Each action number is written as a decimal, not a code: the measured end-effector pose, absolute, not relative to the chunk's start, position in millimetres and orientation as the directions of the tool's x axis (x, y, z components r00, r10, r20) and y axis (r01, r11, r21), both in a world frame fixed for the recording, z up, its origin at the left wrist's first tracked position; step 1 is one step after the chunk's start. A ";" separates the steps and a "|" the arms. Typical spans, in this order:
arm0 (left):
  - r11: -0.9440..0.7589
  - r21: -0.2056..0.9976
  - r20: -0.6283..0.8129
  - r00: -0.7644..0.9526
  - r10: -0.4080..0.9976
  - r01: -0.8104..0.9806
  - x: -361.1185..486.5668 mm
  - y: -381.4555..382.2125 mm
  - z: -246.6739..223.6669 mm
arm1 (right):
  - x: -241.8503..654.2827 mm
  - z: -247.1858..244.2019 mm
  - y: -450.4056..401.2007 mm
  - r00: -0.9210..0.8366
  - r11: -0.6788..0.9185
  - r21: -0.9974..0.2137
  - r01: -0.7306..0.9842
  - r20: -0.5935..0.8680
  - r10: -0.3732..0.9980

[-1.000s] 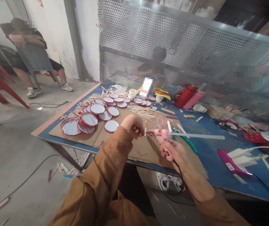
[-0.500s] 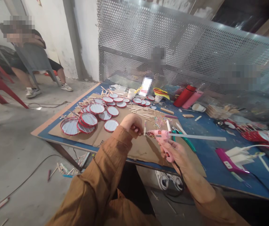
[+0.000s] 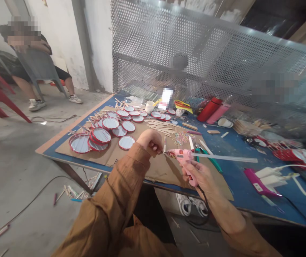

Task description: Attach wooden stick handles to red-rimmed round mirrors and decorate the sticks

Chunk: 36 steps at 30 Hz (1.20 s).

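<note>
We are gripping the glue gun (image 3: 185, 156), probably light, stiff and best held by its handle (image 3: 192, 180), in our right hand (image 3: 201, 173) near the front edge of the tabletop (image 3: 245, 198), while our left hand (image 3: 151, 141), curled with its hold unclear, is hovering beside a stick (image 3: 165, 141).

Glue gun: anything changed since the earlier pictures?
Very little: the pink glue gun has sunk slightly, its rear glue stick tipping down. Nothing visibly taken up or let go. The right hand still grips the gun; the left hand stays near the nozzle.
</note>
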<state>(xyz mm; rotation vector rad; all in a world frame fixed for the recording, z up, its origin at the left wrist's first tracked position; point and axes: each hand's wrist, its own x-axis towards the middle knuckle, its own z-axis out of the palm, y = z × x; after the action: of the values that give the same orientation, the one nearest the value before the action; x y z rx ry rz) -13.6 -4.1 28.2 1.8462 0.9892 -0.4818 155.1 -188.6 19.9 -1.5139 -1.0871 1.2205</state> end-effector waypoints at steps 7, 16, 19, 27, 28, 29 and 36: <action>-0.224 0.562 -0.678 0.599 0.427 0.796 -13.6 -3.5 28.4 | 154.8 18.9 -190.7 0.138 -0.242 -0.967 0.079 -0.230 0.963; -0.229 0.549 -0.691 0.591 0.417 0.804 -13.7 -5.6 31.7 | 153.8 21.1 -188.9 0.156 -0.206 -0.977 0.056 -0.195 0.968; -0.222 0.549 -0.695 0.588 0.415 0.806 -13.9 -4.8 31.3 | 153.1 22.3 -189.2 0.151 -0.198 -0.980 0.030 -0.192 0.970; -0.224 0.542 -0.697 0.582 0.419 0.810 -13.4 -0.8 27.5 | 154.6 18.6 -181.1 0.136 -0.178 -0.982 0.067 -0.168 0.976; -0.224 0.543 -0.695 0.582 0.423 0.810 -13.4 -1.3 27.8 | 155.0 18.0 -179.8 0.133 -0.180 -0.982 0.066 -0.170 0.976; -0.222 0.545 -0.692 0.583 0.426 0.809 -13.4 -2.1 28.4 | 155.4 17.5 -178.6 0.131 -0.181 -0.981 0.065 -0.171 0.977; -0.192 0.541 -0.699 0.564 0.439 0.819 -13.0 -9.8 34.9 | 153.8 22.0 -172.8 0.138 -0.179 -0.983 0.050 -0.171 0.976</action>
<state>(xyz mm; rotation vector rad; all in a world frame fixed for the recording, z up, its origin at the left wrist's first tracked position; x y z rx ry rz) -13.0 -9.8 34.9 1.8223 1.0307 -0.4885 153.8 -172.8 22.0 -1.4448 -1.0650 1.2051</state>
